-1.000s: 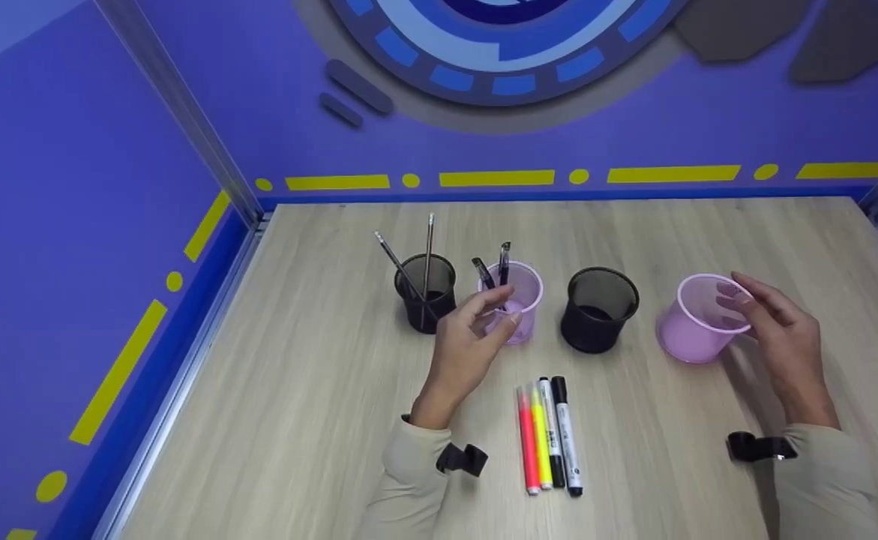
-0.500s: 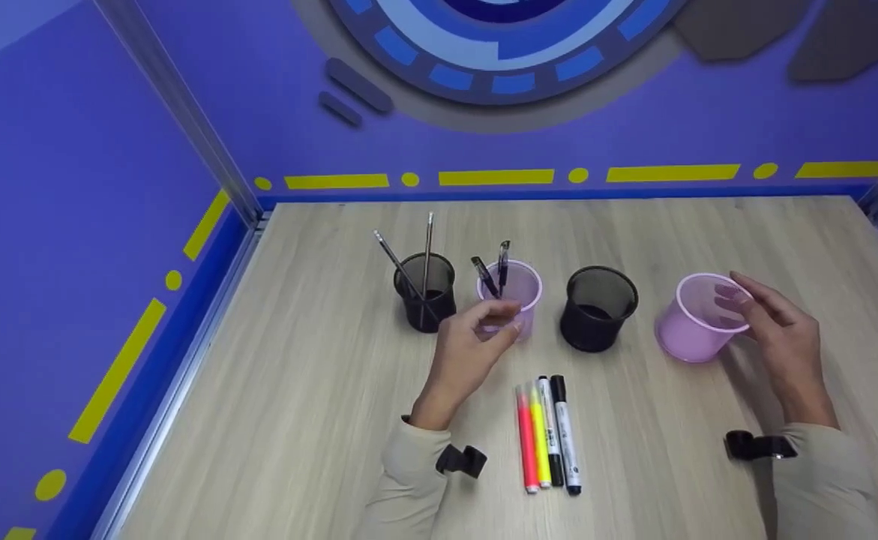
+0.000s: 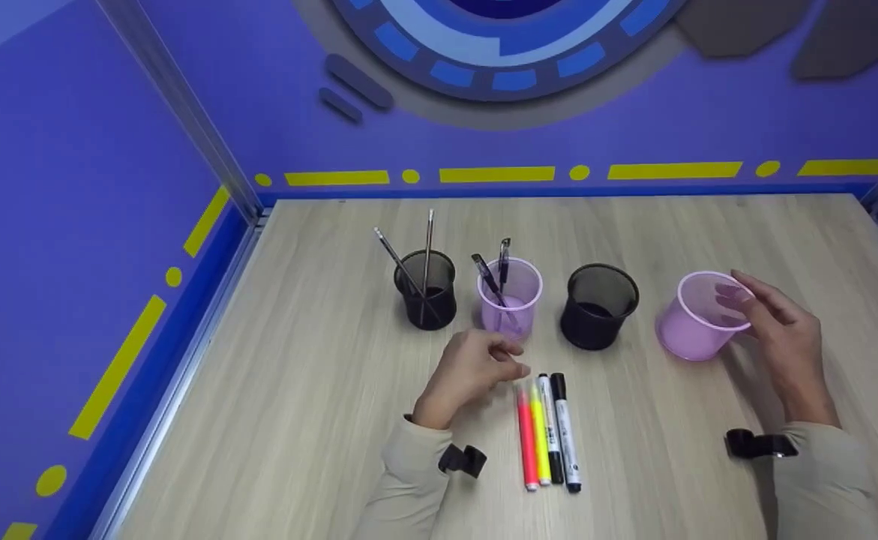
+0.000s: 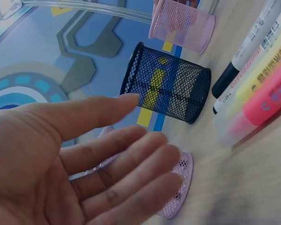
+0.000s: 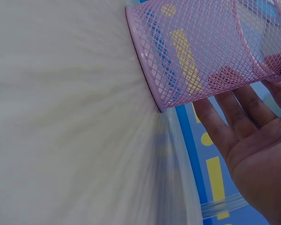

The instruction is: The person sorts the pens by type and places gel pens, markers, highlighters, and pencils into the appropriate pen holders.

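In the head view my left hand (image 3: 472, 371) hovers over the table just left of the upper ends of the markers, holding nothing; the left wrist view shows its fingers loosely bent and apart from the thumb. A pink highlighter (image 3: 528, 442), a yellow highlighter (image 3: 540, 439) and two whiteboard markers (image 3: 567, 439) lie side by side. My right hand (image 3: 791, 337) rests against the right side of the far-right pink mesh cup (image 3: 690, 334). Its fingers (image 5: 250, 110) lie along the mesh in the right wrist view, fairly straight, without closing round the cup.
Left of that cup stand a black mesh cup (image 3: 592, 330) with nothing visible in it, a pink mesh cup (image 3: 528, 315) with two black pens (image 3: 504, 259), and a black mesh cup (image 3: 439, 307) with two pencils (image 3: 428, 247). A blue wall (image 3: 334, 154) borders the table behind.
My left hand has come down and back from the pink pen cup toward the tops of the markers. The right hand stays at the far-right pink cup.
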The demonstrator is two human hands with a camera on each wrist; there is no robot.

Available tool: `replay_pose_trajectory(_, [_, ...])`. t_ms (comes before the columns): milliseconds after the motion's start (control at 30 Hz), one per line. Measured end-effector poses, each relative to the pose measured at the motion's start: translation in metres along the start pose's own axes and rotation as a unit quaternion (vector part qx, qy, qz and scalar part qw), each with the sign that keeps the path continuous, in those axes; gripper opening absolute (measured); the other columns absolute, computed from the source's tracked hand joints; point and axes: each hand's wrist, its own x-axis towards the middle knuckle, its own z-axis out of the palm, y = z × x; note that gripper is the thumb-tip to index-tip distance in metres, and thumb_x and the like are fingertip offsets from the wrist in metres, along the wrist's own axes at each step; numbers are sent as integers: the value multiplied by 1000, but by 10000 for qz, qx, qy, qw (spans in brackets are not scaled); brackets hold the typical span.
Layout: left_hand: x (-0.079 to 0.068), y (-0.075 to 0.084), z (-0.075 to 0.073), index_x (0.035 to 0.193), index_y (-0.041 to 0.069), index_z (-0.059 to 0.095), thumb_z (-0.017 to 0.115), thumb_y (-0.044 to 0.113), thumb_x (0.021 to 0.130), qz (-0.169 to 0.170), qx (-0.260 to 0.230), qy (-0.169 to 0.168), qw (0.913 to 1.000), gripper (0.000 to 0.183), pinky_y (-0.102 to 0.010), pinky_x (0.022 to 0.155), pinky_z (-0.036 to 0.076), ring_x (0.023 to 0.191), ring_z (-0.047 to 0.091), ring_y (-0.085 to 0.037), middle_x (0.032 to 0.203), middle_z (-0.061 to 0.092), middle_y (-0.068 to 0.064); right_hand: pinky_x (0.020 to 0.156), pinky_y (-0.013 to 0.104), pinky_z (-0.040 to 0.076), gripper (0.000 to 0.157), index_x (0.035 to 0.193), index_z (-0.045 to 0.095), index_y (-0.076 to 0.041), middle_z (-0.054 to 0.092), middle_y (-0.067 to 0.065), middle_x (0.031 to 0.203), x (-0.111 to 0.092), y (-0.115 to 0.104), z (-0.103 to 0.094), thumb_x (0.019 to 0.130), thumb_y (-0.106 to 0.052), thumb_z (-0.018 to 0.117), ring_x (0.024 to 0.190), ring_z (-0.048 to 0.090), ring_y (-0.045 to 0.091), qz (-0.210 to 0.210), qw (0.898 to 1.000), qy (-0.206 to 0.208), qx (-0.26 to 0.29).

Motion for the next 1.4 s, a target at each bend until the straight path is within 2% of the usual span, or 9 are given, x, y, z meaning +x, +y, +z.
replay_pose_trajectory(133, [1, -5, 8, 98, 3, 80, 93, 9, 78, -522, 406, -121, 9977, 24, -23, 48, 49, 52, 61, -11, 65, 68, 5, 88, 15, 56, 43, 148, 62, -4, 78, -2, 120, -1, -1, -1, 106, -14, 68, 110, 72, 7, 129, 9999, -1, -115])
replay_pose_trajectory(300, [2, -8, 17, 88, 7, 76, 95, 9, 74, -624, 1123, -175, 9916, 24, -22, 50, 43, 46, 53, -5, 57, 62, 7, 87, 14, 56, 43, 147, 64, -7, 77, -4, 120, -1, -2, -1, 106, -17, 68, 110, 71, 6, 225, 9996, 5, -196])
replay_pose_trajectory(600, [2, -6, 28, 90, 6, 69, 89, 5, 77, -1004, 917, -324, 9902, 24, -23, 42, 43, 41, 51, -9, 57, 60, 3, 88, 12, 54, 44, 148, 63, -9, 76, -7, 123, -2, -2, 0, 106, -19, 68, 114, 67, 5, 313, 9991, 16, -285])
replay_pose_trajectory(700, [4, -6, 31, 92, 5, 71, 86, 3, 77, -688, 1122, -138, 9912, 22, -24, 48, 46, 51, 55, -10, 67, 64, 2, 88, 11, 53, 44, 149, 63, -9, 75, -6, 123, -2, -2, 0, 106, -20, 68, 115, 67, 5, 316, 9990, -4, -314])
replay_pose_trajectory(833, [5, -7, 32, 96, 6, 74, 86, 7, 75, -147, 1760, 215, 9840, 24, -29, 66, 51, 73, 63, -17, 83, 69, 0, 89, 14, 55, 44, 149, 62, -7, 77, -3, 123, -1, -2, -2, 106, -17, 68, 114, 69, 6, 258, 9995, -112, -110])
replay_pose_trajectory(967, [3, -7, 31, 94, 7, 70, 90, 12, 70, -236, 2043, 30, 9786, 31, -31, 67, 50, 74, 59, -18, 82, 64, 0, 90, 15, 55, 44, 149, 61, -5, 77, -1, 123, 0, -2, -2, 107, -15, 66, 113, 71, 7, 203, 9996, -212, 57])
replay_pose_trajectory(1067, [2, -5, 30, 78, 9, 66, 90, 9, 67, -308, 2250, -216, 9736, 26, -28, 57, 40, 65, 47, -14, 69, 54, 5, 89, 15, 56, 43, 149, 61, -5, 77, -2, 123, 0, -2, -3, 108, -15, 65, 113, 70, 7, 204, 9995, -225, 48])
replay_pose_trajectory(1200, [1, -5, 29, 59, 15, 60, 87, 3, 68, -202, 2402, -268, 9701, 31, -26, 51, 31, 58, 39, -10, 58, 44, 9, 90, 15, 55, 44, 150, 61, -6, 77, -2, 124, 0, -2, -2, 108, -16, 65, 114, 70, 6, 277, 9994, -222, 18])
replay_pose_trajectory(1400, [2, -2, 26, 75, 15, 74, 87, 9, 75, -66, 2425, 61, 9701, 14, -27, 59, 47, 67, 57, -13, 72, 64, 7, 90, 14, 54, 45, 150, 61, -7, 76, -2, 124, -2, -2, -3, 107, -18, 66, 115, 69, 6, 386, 9990, -227, 84])
